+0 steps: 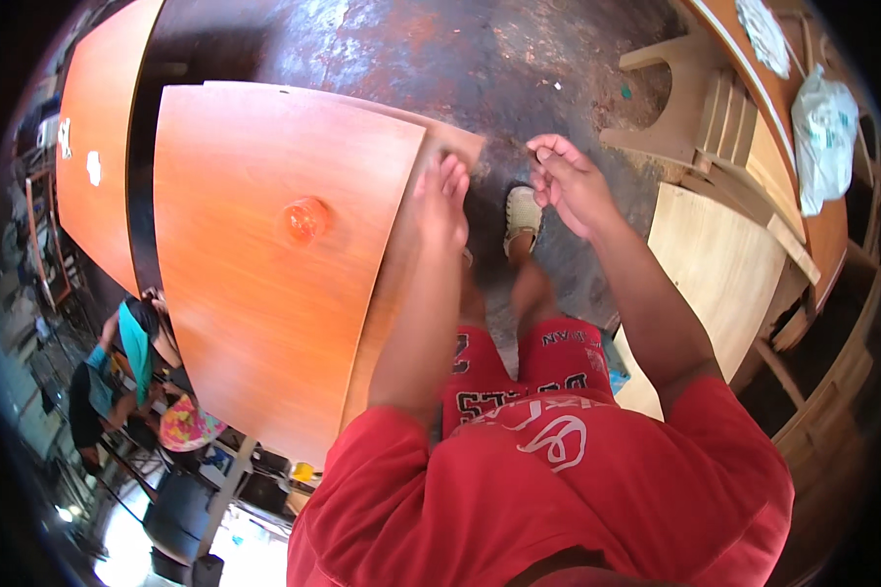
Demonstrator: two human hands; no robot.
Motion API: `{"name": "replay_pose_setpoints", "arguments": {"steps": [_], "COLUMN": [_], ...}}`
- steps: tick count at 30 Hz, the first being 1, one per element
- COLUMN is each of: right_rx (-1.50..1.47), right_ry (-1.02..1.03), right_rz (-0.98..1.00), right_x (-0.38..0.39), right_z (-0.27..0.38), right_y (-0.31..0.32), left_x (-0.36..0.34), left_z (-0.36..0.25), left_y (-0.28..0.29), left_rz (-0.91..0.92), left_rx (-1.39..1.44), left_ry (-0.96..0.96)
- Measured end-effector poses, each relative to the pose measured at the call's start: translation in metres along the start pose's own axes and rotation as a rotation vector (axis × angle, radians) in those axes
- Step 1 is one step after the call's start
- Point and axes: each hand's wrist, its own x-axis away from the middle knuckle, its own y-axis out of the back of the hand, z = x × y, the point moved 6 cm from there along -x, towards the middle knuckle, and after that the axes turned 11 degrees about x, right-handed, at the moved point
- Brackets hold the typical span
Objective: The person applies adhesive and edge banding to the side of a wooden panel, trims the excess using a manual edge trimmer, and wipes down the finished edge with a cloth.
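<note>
A workshop scene, dark stained floor [548, 54] running away at the top, and dominating the left, the broad orange-brown board [264, 313], lying over another sheet that peeks out along its right edge! Beyond it, an orange panel [93, 210]; over on the right, a pale wooden panel [719, 259] and, higher up, a whitish plastic bag [824, 142]. Now the hands: the right hand [566, 186] is up over the floor, fingers curled, thumb near forefinger, any grip impossible to tell. The left hand [442, 201], blurred, has loosely parted fingers by the board's right edge, contact unclear. And smallest, an orange see-through container [305, 221] sits on the board!
</note>
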Motion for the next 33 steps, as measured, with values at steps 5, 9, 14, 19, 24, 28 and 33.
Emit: {"name": "replay_pose_setpoints", "arguments": {"steps": [5,9,14,19,24,28,33], "right_rx": [0.202,0.357,0.526,0.754,0.895,1.075,1.112], "right_ry": [0.030,-0.019,-0.052,0.100,0.062,0.140,0.247], "right_rz": [0.013,-0.009,-0.040,0.176,0.306,0.398,0.549], "right_x": [-0.019,-0.037,-0.073,-0.113,-0.148,-0.160,-0.168], "right_z": [0.018,0.019,0.030,0.032,0.030,0.033,0.029], "right_y": [0.000,0.009,0.009,0.000,-0.004,-0.014,-0.023], "left_x": [-0.042,-0.044,-0.043,-0.048,-0.049,-0.047,-0.048], "left_z": [0.024,0.024,0.025,0.019,0.021,0.016,0.016], "left_y": [-0.023,-0.034,-0.029,-0.022,-0.019,-0.012,-0.006], "left_rz": [-0.159,-0.248,-0.330,-0.287,-0.330,-0.342,-0.307], "left_rx": [0.608,0.585,0.448,0.342,0.301,0.247,0.121], "left_ry": [-0.143,-0.173,-0.242,-0.352,-0.406,-0.422,-0.391]}}
